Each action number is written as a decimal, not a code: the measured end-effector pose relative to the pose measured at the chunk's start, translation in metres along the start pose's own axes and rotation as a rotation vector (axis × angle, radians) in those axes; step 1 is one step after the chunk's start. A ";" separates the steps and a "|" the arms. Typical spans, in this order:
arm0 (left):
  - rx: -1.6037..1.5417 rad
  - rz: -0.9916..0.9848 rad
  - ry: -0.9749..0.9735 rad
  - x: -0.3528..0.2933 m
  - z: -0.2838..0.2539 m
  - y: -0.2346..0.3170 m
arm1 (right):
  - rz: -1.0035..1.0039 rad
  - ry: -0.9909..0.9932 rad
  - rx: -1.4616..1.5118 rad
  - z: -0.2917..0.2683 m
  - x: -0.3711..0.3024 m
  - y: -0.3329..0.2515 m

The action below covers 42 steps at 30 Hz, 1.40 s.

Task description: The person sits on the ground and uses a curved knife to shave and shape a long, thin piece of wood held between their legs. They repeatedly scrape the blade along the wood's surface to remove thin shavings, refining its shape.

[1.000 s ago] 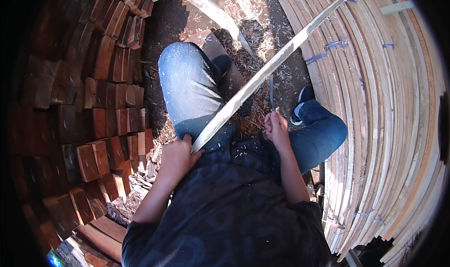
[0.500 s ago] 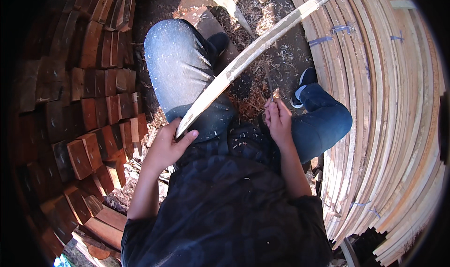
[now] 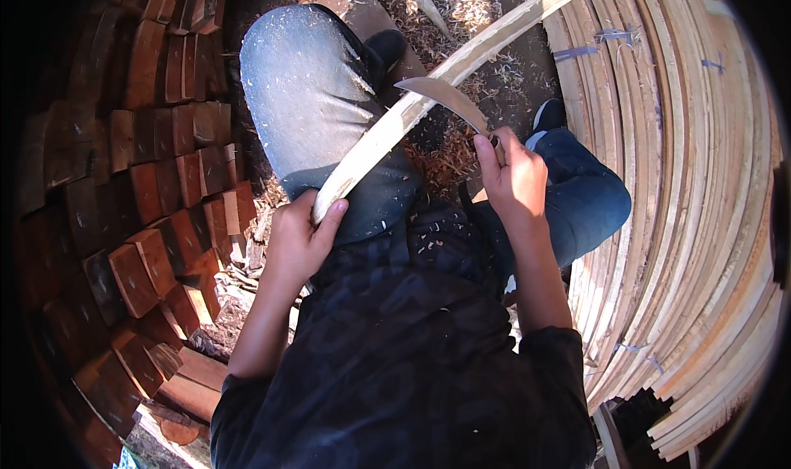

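My left hand (image 3: 301, 232) is closed round the near end of a long, pale wooden strip (image 3: 372, 146), thumb along its side. The strip slants up and away to the right, passing over my left thigh. In my right hand (image 3: 517, 175) is a knife with a broad curved blade (image 3: 449, 101), its handle mostly hidden by my fingers. The blade points left and lies across the strip near its middle; whether it touches the wood I cannot tell.
Stacked reddish-brown wood blocks (image 3: 144, 271) rise on the left. Bundles of long pale strips (image 3: 634, 222), tied with purplish bands (image 3: 576, 53), fill the right. Wood shavings (image 3: 474, 16) litter the ground ahead, near a board (image 3: 350, 6) by my left shoe (image 3: 384, 51).
My right hand has risen and turned, bringing the knife's blade up from beside the strip to lie across it. The left hand keeps its hold; the strip has shifted slightly.
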<state>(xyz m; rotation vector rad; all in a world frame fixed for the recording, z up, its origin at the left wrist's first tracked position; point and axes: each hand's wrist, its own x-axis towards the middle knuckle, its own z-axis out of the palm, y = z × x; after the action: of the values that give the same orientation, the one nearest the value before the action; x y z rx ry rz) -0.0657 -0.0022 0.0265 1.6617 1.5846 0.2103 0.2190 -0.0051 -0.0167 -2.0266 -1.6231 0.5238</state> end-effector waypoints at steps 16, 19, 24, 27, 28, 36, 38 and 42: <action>-0.001 -0.045 -0.045 0.006 0.003 0.009 | -0.016 0.219 -0.350 -0.027 0.039 0.063; 0.003 -0.046 -0.040 0.007 0.004 0.007 | 0.102 0.190 -0.326 -0.030 0.036 0.068; 0.012 -0.037 -0.041 0.007 0.005 0.006 | 0.168 0.178 -0.137 -0.015 0.014 0.059; 0.010 -0.021 -0.023 0.008 0.007 0.012 | 0.049 0.062 -0.098 -0.007 -0.002 0.033; 0.015 -0.026 -0.029 0.007 0.007 0.013 | 0.004 0.098 -0.020 -0.003 -0.001 0.026; 0.014 -0.022 -0.003 0.009 0.010 0.009 | -0.063 0.114 -0.059 0.000 0.011 0.030; 0.020 -0.015 -0.009 0.009 0.009 0.009 | -0.084 0.114 -0.022 0.002 0.014 0.032; 0.038 -0.010 -0.012 0.009 0.008 0.008 | -0.141 0.164 0.038 0.012 0.014 0.040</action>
<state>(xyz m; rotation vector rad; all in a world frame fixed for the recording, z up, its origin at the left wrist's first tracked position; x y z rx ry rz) -0.0531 0.0032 0.0226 1.6800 1.5970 0.1659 0.2468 0.0035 -0.0505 -1.8593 -1.6289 0.3267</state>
